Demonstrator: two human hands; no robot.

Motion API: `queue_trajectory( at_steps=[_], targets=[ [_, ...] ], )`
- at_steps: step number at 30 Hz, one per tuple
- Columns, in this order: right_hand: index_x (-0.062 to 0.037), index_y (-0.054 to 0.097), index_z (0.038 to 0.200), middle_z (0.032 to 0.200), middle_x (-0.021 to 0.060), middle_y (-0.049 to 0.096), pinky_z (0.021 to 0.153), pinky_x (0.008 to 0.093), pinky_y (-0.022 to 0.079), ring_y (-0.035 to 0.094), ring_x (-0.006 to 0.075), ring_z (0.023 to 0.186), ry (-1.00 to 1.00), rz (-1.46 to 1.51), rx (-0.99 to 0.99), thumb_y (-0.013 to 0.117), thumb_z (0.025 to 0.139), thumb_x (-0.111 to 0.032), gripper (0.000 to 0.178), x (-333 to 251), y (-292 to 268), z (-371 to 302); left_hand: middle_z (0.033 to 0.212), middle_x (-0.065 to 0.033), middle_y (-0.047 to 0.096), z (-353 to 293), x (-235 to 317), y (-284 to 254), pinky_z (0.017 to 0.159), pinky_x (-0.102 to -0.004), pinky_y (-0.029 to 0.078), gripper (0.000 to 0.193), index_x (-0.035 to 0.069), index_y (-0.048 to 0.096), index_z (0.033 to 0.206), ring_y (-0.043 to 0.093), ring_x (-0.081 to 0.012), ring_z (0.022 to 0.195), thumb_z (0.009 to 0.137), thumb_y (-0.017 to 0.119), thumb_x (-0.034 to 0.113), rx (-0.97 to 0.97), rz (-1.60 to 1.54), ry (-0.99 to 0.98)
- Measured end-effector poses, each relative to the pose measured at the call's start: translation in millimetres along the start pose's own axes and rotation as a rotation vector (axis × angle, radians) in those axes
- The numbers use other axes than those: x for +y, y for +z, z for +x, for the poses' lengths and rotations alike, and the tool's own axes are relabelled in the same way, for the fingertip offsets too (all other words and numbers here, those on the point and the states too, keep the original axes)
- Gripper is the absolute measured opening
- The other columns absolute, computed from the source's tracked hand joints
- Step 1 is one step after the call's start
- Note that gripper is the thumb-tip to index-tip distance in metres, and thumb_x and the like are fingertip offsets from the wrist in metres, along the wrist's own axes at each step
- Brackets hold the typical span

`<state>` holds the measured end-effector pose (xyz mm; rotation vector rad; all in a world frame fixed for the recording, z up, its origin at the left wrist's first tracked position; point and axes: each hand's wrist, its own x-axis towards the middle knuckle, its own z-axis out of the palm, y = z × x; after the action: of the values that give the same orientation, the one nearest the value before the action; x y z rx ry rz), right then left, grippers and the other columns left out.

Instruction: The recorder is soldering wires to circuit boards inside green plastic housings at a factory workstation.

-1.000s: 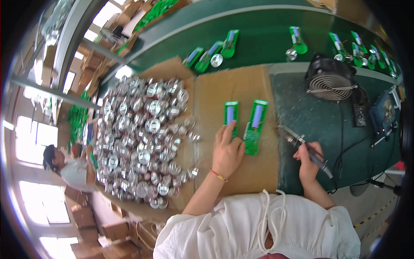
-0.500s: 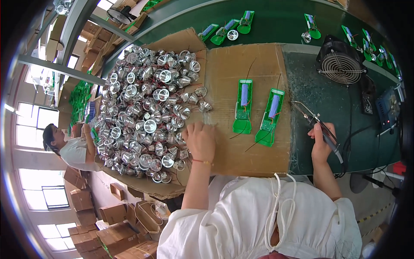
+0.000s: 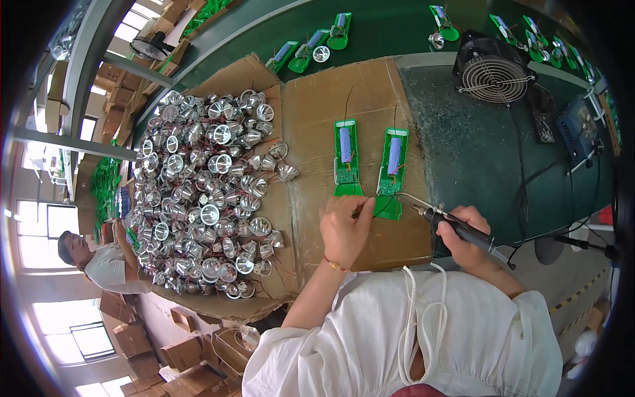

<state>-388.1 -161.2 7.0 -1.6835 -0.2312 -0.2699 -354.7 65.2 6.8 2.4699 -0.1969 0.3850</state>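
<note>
Two green plastic housings lie side by side on the cardboard, the left housing (image 3: 346, 175) and the right housing (image 3: 390, 210). Each carries a purple cylindrical battery, a small circuit board and thin dark wires. My left hand (image 3: 344, 231) is closed, thumb and forefinger pinched at a thin dark wire by the lower end of the right housing; it partly covers the left housing's lower end. My right hand (image 3: 466, 238) grips a soldering iron (image 3: 456, 223) by its black handle. The iron's bent metal tip reaches over the right housing's circuit board, close to the left fingertips.
A large pile of silvery reflector cups (image 3: 208, 192) with red wires fills the left of the cardboard (image 3: 317, 112). At the back right are a fan (image 3: 493, 78) and a blue box-shaped unit (image 3: 579, 129). More housings lie on the green conveyor (image 3: 390, 33). Another person (image 3: 109, 264) sits far left.
My left hand has moved right from beside the reflector pile to the right housing. My right hand has brought the soldering iron leftward to that housing's board. The whole view has shifted slightly.
</note>
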Motion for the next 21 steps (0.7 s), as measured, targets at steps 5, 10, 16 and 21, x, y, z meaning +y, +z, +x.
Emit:
queue_trajectory(
  at_steps=[5,10,16,21],
  targets=[
    [-0.0004,0.051,0.077,0.063,0.0063,0.056,0.047,0.0225,0.039,0.049,0.0082,0.051,0.045,0.014,0.044,0.065,0.075,-0.005,0.015,-0.8,0.5,0.1,0.062,-0.0037,0.056,-0.7,9.4,2.9,0.062,-0.0345,0.035,0.009,0.010,0.063,0.066,0.051,-0.0222,0.066,0.073,0.066,0.015,-0.037,-0.047,-0.048],
    [-0.0004,0.052,0.077,0.063,0.0058,0.056,0.048,0.0221,0.040,0.051,0.0075,0.052,0.075,0.008,0.045,0.065,0.075,-0.006,0.015,-1.9,3.2,2.7,0.062,-0.0031,0.055,-1.3,11.3,2.4,0.062,-0.0348,0.033,0.010,0.010,0.062,0.066,0.051,-0.0218,0.067,0.073,0.066,0.016,-0.014,-0.031,-0.041],
    [-0.0004,0.052,0.076,0.064,0.0055,0.057,0.048,0.0216,0.040,0.051,0.0067,0.052,0.073,0.005,0.058,0.065,0.075,-0.005,0.014,1.2,3.4,1.4,0.061,-0.0026,0.055,-1.4,11.4,4.3,0.064,-0.0343,0.034,0.010,0.009,0.062,0.066,0.051,-0.0215,0.064,0.074,0.066,0.015,-0.059,-0.122,-0.137],
    [-0.0005,0.052,0.075,0.060,0.0044,0.056,0.046,0.0210,0.040,0.052,0.0062,0.051,0.094,0.033,0.056,0.065,0.075,-0.005,0.014,-4.4,7.3,4.3,0.060,-0.0030,0.055,-2.6,14.8,5.7,0.066,-0.0343,0.035,0.010,0.009,0.061,0.067,0.051,-0.0211,0.063,0.075,0.065,0.015,-0.014,-0.179,-0.206]
  ],
)
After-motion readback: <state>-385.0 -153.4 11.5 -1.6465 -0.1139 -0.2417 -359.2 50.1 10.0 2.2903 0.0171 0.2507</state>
